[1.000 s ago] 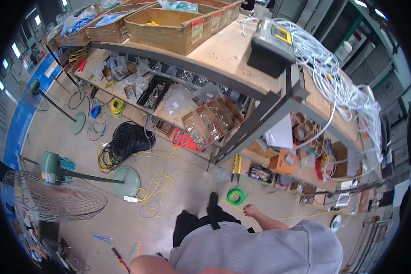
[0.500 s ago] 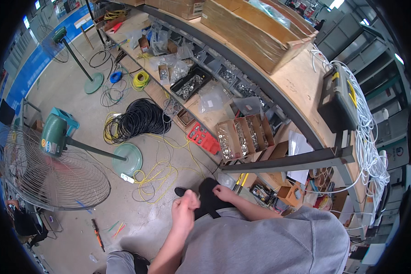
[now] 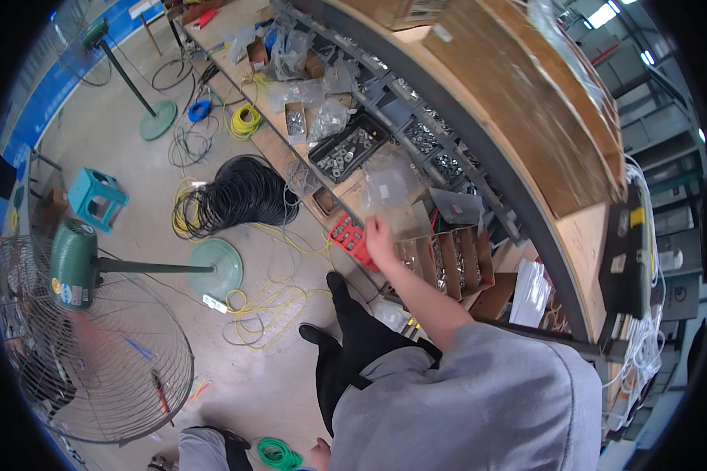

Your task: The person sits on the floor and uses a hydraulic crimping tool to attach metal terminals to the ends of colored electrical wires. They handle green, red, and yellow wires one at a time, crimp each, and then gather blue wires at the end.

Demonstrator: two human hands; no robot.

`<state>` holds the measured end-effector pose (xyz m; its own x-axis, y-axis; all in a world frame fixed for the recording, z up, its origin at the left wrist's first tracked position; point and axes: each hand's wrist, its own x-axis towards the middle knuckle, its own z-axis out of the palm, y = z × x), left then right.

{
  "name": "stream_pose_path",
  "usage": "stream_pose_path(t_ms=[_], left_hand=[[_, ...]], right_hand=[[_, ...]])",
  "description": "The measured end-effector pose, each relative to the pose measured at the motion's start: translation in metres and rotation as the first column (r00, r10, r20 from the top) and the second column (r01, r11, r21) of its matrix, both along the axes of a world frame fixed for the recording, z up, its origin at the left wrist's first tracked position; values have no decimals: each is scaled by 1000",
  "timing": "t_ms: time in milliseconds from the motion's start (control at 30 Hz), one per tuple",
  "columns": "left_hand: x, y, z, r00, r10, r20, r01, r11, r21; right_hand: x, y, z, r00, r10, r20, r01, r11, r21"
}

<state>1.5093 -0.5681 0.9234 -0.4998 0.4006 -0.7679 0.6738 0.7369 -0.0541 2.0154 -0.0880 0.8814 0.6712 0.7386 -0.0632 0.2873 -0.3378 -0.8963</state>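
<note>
My right hand (image 3: 379,242) is stretched out over the bench edge, at the right side of a red compartment tray (image 3: 353,242) that holds small metal parts. Its fingers look curled in, and whatever they might hold is hidden. Just right of it stand open cardboard boxes (image 3: 441,265) of small metal fittings. Down at the lower edge, my left hand (image 3: 320,454) shows only in part beside my shirt, its fingers too little visible to judge. A green coil of cable (image 3: 279,454) lies on the floor left of that hand.
Beyond the tray, the bench carries a black bin (image 3: 349,149) of metal parts and several plastic bags. A large wooden box (image 3: 518,102) sits on the upper shelf. Left on the floor are a black cable coil (image 3: 239,196), a caged fan (image 3: 110,345) and a teal stool (image 3: 96,196).
My right hand has moved forward from near my body to the red tray. My left hand has dropped from in front of me to the lower edge. The view has shifted, and the green coil now shows.
</note>
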Motion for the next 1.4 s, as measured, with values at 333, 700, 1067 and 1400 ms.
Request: stream_pose_path(t_ms=[333, 700, 1067, 1400], left_hand=[[139, 32, 25, 963, 257, -83, -262, 963, -60], [203, 66, 25, 937, 321, -137, -338, 933, -123], [212, 69, 13, 945, 306, -114, -318, 941, -112], [192, 31, 35, 903, 419, -95, -422, 906, -17]], right_hand=[[283, 194, -110, 757, 12, 654, 203, 946, -253], [396, 253, -145, 972, -78, 222, 228, 551, -803], [418, 247, -147, 744, -145, 652, 442, 838, -319], [276, 246, -125, 552, -242, -798, 649, 726, 228]])
